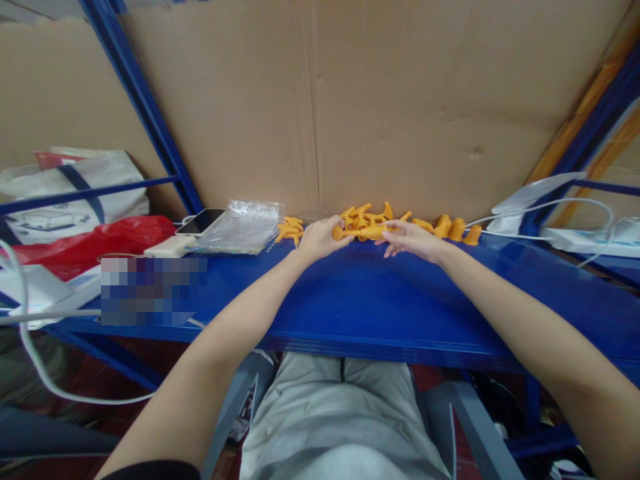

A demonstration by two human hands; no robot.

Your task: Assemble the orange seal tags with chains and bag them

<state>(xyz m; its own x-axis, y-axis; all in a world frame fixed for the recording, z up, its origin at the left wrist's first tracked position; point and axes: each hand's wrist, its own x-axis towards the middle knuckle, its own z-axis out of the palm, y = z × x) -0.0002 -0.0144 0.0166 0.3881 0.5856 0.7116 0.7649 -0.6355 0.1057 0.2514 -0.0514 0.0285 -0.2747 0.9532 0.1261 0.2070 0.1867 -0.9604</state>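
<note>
Both my arms reach forward over a blue shelf (380, 313). My left hand (320, 239) and my right hand (411, 240) together grip one long orange plastic piece (363, 233), one hand at each end. Right behind it, against the cardboard wall, lies a heap of several similar orange pieces (367, 215). A few more orange pieces (291, 229) lie to the left of my left hand, and other orange pieces (456, 229) stand to the right of my right hand.
Clear plastic bags (243, 227), a phone (201, 221) and a white charger block (169, 247) lie left of the pieces. A red bag (95, 243) is farther left. White cables (565, 208) and a white power strip (593, 241) sit at the right. A cardboard sheet (380, 100) backs the shelf.
</note>
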